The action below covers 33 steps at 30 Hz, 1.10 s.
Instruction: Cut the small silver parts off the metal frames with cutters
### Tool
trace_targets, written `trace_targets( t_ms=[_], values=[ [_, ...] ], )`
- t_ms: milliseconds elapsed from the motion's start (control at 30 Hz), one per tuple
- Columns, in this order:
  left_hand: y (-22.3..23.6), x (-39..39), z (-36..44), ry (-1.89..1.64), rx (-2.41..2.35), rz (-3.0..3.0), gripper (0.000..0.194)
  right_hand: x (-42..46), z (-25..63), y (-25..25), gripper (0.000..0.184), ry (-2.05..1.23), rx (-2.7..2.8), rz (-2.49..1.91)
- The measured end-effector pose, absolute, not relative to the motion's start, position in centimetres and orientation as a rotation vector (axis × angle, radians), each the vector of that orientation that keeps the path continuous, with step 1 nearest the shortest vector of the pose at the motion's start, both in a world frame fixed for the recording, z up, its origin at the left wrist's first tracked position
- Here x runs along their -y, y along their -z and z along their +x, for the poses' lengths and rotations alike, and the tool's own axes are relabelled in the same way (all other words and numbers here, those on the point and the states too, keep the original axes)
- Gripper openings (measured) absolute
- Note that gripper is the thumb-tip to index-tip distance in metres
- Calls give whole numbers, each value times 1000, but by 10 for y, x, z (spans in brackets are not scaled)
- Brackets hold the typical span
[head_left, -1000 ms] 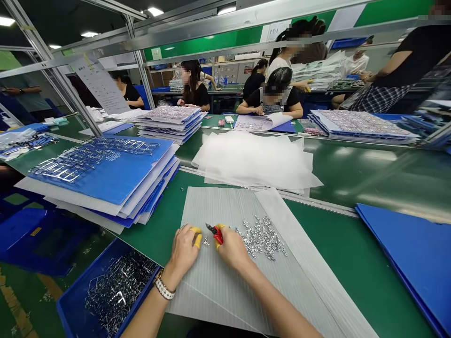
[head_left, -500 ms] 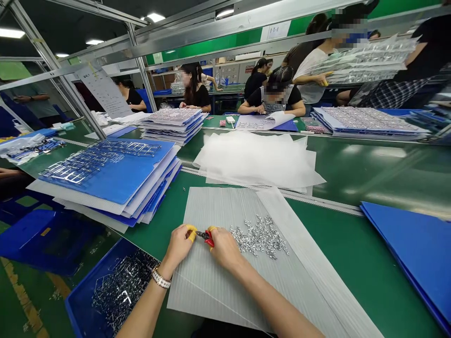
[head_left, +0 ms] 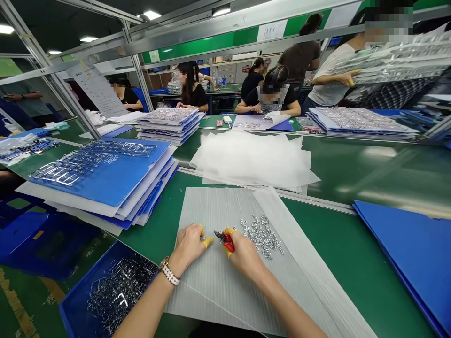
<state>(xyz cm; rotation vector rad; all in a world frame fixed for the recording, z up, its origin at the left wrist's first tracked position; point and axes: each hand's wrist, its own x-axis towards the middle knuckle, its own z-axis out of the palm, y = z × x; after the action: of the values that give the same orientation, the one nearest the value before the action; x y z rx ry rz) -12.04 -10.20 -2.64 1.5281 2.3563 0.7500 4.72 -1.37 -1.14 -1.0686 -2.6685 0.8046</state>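
Observation:
In my right hand (head_left: 244, 253) is a pair of small cutting pliers (head_left: 223, 238) with red handles and dark jaws, the tips pointing left. My left hand (head_left: 190, 246) is just left of those tips, thumb and forefinger parted. A tiny shiny speck shows by its fingertips; I cannot tell what it is. Yellow finger covers are on both hands. Beneath them lies a whitish foam sheet (head_left: 211, 202), its right side folded over. A loose pile of small shiny metal pieces (head_left: 264, 237) rests on the sheet, right of the pliers.
At left, a stack of blue boards and white sheets (head_left: 137, 162) bears metal frames (head_left: 63, 171). Below it, a blue bin (head_left: 79, 293) holds metal scraps. White sheets (head_left: 253, 157) lie ahead; blue boards (head_left: 405, 253) stand right. Co-workers sit opposite; one person carries stacked clear trays (head_left: 394, 58).
My hands have drawn apart; the left fingers have parted from their pinch at the plier tips. The pliers moved right. Behind, the person with the trays moved right. The view shifted slightly.

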Motion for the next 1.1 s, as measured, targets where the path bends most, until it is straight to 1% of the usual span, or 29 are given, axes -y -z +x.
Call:
trace_targets(
  t_ms=[133, 233, 300, 400, 500, 600, 733, 867, 1100],
  values=[
    [26, 101, -121, -751, -2325, 1498, 6, 26, 60, 17, 25, -477, 2809, -939],
    [25, 102, -124, -812, -2283, 1426, 8, 39, 64, 21, 28, -262, 2912, -756],
    [24, 104, -127, -882, -2237, 1351, 8, 43, 66, 21, 29, -275, 2937, -694],
    [25, 108, -131, -1029, -2125, 1205, 4, 42, 67, 23, 31, -469, 2887, -727],
    [24, 114, -132, -1194, -1989, 1036, 16, 39, 65, 27, 33, -558, 2804, -795],
    [19, 118, -129, -1335, -1872, 904, 22, 41, 61, 31, 33, -473, 2802, -829],
    [12, 118, -121, -1475, -1757, 791, 27, 51, 58, 33, 25, -255, 2830, -823],
    [10, 114, -116, -1557, -1720, 706, 24, 57, 59, 35, 22, -82, 2830, -809],
    [19, 108, -115, -1577, -1754, 662, 16, 60, 60, 37, 23, -52, 2827, -850]
  ],
)
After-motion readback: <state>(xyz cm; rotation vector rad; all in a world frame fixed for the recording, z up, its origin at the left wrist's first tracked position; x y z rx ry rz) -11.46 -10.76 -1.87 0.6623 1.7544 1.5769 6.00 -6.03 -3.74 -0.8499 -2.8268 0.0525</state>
